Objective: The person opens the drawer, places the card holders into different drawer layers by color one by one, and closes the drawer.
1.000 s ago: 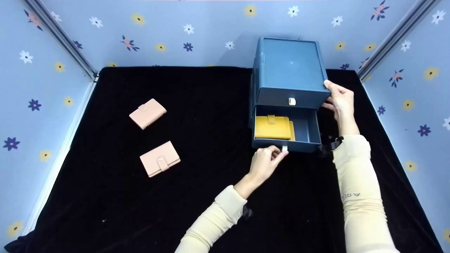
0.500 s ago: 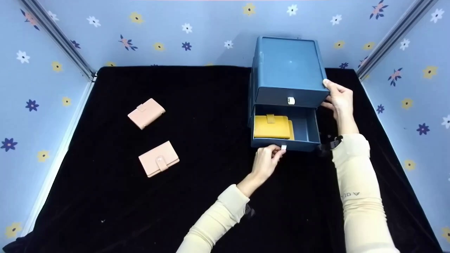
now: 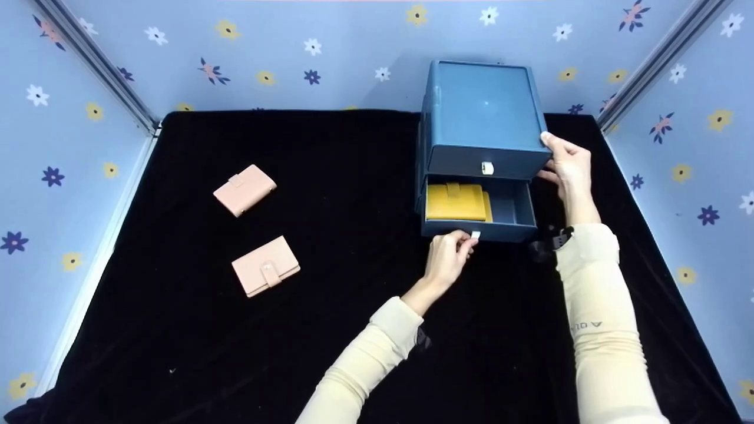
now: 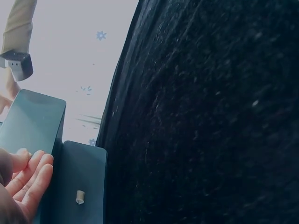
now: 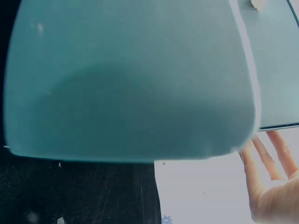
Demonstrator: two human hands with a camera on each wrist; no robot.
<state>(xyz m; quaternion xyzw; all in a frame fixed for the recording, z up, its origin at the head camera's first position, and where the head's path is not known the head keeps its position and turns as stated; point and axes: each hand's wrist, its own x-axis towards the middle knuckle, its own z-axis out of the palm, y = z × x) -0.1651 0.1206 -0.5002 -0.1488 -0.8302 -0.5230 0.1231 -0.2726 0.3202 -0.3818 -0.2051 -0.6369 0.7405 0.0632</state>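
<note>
One blue cabinet (image 3: 486, 106) stands at the upper right of the frame, with two drawers, one above the other. The upper drawer (image 3: 453, 160) is closed; the lower drawer (image 3: 505, 233) stands partly out, pointing toward the bottom of the frame, its front panel running left to right. Each drawer has one white tab, the upper tab (image 3: 488, 168) and the lower tab (image 3: 475, 235).

Two hands are at work. The left hand (image 3: 445, 259) comes up from bottom centre, slanting toward the upper right, and pinches the lower tab between thumb and fingers. The right hand (image 3: 570, 168), its forearm nearly vertical at the right of the frame, rests its thumb on the cabinet's front right top corner; its fingers, fairly straight and slightly spread in the right wrist view, lie at the cabinet's right side and are not clenched.

Two yellow wallets lie in the left part of the lower drawer: the front wallet (image 3: 455, 205) with its long axis left to right and its strap at the upper edge, the other wallet (image 3: 488, 209) mostly hidden behind it.

Two pink wallets lie on the black desk (image 3: 353, 353) at the left, the upper one (image 3: 245, 190) and the nearer one (image 3: 266, 267), both with long axes rising from lower left to upper right.
</note>
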